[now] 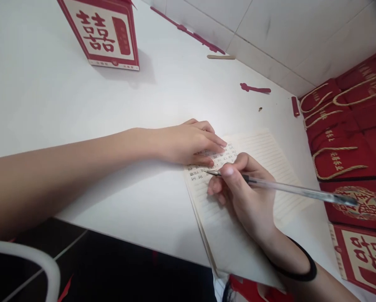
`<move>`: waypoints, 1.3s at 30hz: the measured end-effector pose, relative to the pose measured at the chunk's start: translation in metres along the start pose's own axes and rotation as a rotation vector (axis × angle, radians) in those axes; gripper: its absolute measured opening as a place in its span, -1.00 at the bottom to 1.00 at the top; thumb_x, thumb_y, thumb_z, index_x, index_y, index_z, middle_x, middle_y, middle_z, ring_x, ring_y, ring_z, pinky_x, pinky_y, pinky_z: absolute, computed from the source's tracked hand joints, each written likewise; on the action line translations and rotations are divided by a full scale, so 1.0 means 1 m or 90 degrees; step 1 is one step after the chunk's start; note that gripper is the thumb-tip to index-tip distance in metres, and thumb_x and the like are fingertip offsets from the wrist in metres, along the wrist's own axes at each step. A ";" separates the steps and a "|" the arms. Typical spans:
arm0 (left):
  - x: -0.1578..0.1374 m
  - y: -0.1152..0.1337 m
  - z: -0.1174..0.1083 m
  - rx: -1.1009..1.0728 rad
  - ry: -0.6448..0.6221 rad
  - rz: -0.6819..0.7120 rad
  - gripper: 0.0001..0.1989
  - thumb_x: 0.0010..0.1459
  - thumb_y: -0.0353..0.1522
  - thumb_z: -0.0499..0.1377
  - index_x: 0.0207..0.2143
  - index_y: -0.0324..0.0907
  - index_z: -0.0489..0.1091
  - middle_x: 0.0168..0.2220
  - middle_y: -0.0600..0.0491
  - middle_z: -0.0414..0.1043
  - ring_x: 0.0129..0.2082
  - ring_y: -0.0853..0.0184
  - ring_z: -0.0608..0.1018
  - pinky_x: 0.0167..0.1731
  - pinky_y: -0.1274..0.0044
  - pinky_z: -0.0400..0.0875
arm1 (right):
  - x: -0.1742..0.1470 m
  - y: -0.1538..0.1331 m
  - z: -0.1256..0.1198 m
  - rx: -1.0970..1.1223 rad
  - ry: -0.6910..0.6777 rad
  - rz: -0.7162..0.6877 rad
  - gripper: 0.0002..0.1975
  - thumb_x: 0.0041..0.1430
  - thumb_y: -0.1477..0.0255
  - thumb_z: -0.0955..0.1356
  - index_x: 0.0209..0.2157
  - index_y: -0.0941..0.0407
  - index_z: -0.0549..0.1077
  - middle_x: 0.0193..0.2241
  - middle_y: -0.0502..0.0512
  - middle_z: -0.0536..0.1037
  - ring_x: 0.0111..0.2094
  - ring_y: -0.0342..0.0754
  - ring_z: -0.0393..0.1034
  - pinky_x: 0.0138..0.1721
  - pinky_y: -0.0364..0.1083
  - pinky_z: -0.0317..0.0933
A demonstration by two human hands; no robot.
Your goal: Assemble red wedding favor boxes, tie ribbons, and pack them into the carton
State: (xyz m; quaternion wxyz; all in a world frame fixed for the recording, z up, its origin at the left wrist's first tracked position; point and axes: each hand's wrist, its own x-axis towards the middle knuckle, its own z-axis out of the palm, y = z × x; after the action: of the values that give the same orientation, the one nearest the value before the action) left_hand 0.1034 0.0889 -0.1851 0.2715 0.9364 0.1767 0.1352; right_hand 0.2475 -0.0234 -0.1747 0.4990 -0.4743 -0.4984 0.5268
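Note:
A lined notebook (216, 209) lies at an angle near the table's front edge, with rows of small handwritten marks across its upper left part. My left hand (188, 142) rests flat on its top left corner, fingers spread and holding nothing. In my right hand (247, 188) is a clear-barrelled pen (288, 188), pinched between thumb and fingers. Its tip is at the lowest written rows, but I cannot tell whether it touches the paper. A black band circles my right wrist. My right hand and forearm hide part of the page.
A red and cream box (109, 33) stands at the back left of the white table (65, 100). Red bags (342, 142) with rope handles and another red box (364, 256) line the right side. Dark red strips (255, 89) and a flat wooden stick (221, 57) lie near the tiled wall (270, 37).

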 end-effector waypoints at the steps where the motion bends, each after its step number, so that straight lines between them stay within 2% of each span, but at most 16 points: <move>1: 0.000 -0.001 0.000 -0.013 0.005 -0.001 -0.78 0.12 -0.32 0.16 -0.15 -0.04 0.44 0.06 0.13 0.37 0.08 0.21 0.27 0.07 0.33 0.05 | -0.001 0.000 0.000 -0.030 0.015 -0.023 -0.70 0.13 0.38 0.40 -0.50 0.11 0.18 -0.65 -0.07 0.40 -0.63 -0.17 0.30 -0.68 -0.24 0.13; 4: -0.001 -0.005 0.000 -0.046 0.022 0.003 -0.79 0.10 -0.34 0.18 -0.17 -0.04 0.46 0.02 0.11 0.40 0.07 0.21 0.30 0.04 0.35 0.12 | -0.004 -0.002 0.005 -0.140 0.011 -0.052 -0.70 0.02 0.47 0.45 -0.53 0.14 0.21 -0.60 -0.07 0.38 -0.60 -0.21 0.27 -0.59 -0.24 0.18; 10: -0.005 -0.006 0.001 -0.033 0.035 0.013 -0.79 0.12 -0.34 0.16 -0.16 -0.05 0.46 0.03 0.09 0.40 0.07 0.22 0.30 0.04 0.36 0.14 | -0.008 -0.002 0.014 -0.246 -0.056 -0.084 -0.68 0.00 0.56 0.42 -0.61 0.16 0.17 -0.67 -0.12 0.26 -0.67 -0.29 0.08 -0.67 -0.29 0.00; 14: -0.005 -0.005 0.002 -0.032 0.038 0.010 -0.78 0.13 -0.36 0.14 -0.15 -0.07 0.46 0.02 0.07 0.41 0.07 0.23 0.31 0.05 0.37 0.14 | -0.002 0.000 0.013 -0.232 -0.035 -0.077 -0.66 0.02 0.56 0.40 -0.65 0.17 0.15 -0.71 -0.14 0.21 -0.69 -0.31 0.04 -0.68 -0.30 0.00; 18: -0.003 -0.005 0.001 -0.056 0.057 0.012 -0.80 0.11 -0.37 0.16 -0.19 -0.06 0.47 -0.02 0.07 0.43 0.03 0.23 0.34 0.03 0.37 0.17 | 0.005 -0.001 0.009 -0.210 0.015 -0.118 -0.68 0.07 0.56 0.36 -0.64 0.16 0.15 -0.69 -0.12 0.23 -0.66 -0.29 0.05 -0.64 -0.28 0.02; 21: -0.002 -0.005 0.001 -0.035 0.032 0.004 -0.78 0.13 -0.35 0.12 -0.16 -0.04 0.47 0.00 0.10 0.41 0.05 0.21 0.32 0.03 0.36 0.18 | 0.009 0.000 0.005 -0.249 0.058 -0.118 -0.65 0.08 0.57 0.34 -0.65 0.16 0.09 -0.70 -0.12 0.17 -0.65 -0.29 0.01 -0.63 -0.28 -0.01; 26: -0.002 -0.005 0.001 -0.048 0.016 -0.045 -0.71 0.12 -0.30 0.13 -0.08 -0.02 0.43 0.01 0.09 0.38 0.08 0.18 0.27 0.06 0.36 0.16 | 0.010 0.000 0.004 -0.360 0.021 -0.129 -0.64 0.05 0.62 0.30 -0.66 0.18 0.04 -0.71 -0.13 0.10 -0.65 -0.30 -0.06 -0.63 -0.28 -0.06; 31: -0.002 -0.004 0.001 -0.058 0.011 -0.063 -0.70 0.11 -0.28 0.12 -0.08 -0.03 0.42 0.01 0.08 0.36 0.09 0.17 0.26 0.08 0.36 0.14 | 0.009 -0.001 0.005 -0.425 0.018 -0.148 -0.64 0.05 0.60 0.30 -0.67 0.17 0.04 -0.72 -0.13 0.13 -0.66 -0.29 -0.04 -0.64 -0.27 -0.06; 39: 0.000 -0.001 0.000 -0.103 0.015 -0.067 -0.80 0.09 -0.34 0.14 -0.21 -0.04 0.46 0.00 0.17 0.40 0.11 0.18 0.24 0.10 0.34 0.12 | 0.008 -0.001 0.006 -0.494 0.011 -0.152 -0.66 0.06 0.57 0.30 -0.67 0.16 0.08 -0.72 -0.11 0.14 -0.66 -0.28 -0.02 -0.65 -0.26 -0.04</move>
State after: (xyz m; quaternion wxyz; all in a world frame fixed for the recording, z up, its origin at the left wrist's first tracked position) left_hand 0.1030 0.0899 -0.1853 0.3508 0.8991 0.2176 0.1458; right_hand 0.2416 -0.0161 -0.1731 0.3449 -0.5707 -0.7077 0.2334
